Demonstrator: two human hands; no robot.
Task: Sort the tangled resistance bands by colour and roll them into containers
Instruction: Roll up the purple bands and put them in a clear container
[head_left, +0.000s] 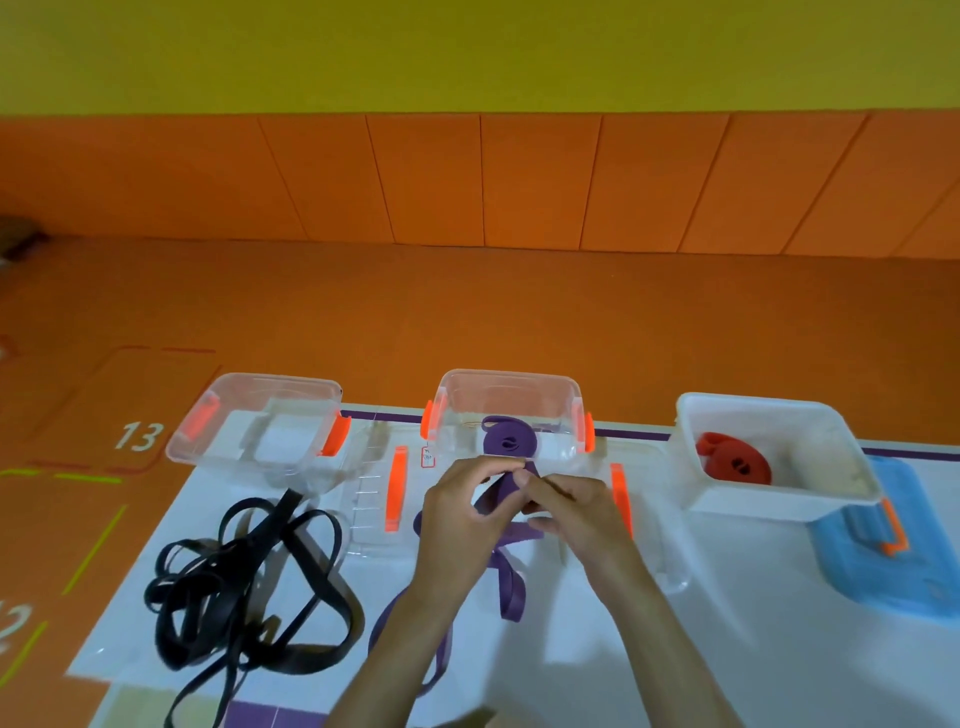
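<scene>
While they meet just in front of the middle clear plastic container with orange clips (511, 378), the left hand (457, 514) and right hand (574, 512) both pinch one end of a loose flat purple resistance band (508, 592) with curled fingers; the rest of this band trails down over the white mat (779, 623) on the orange floor, between the forearms; inside the middle container lies a rolled purple band (504, 441); a rolled red band (735, 464) sits in the white plastic container (753, 504) to the right, beside a blue lid (883, 561); a tangle of black bands (223, 582) lies on the mat at the left, touching the left clear container (254, 384).
</scene>
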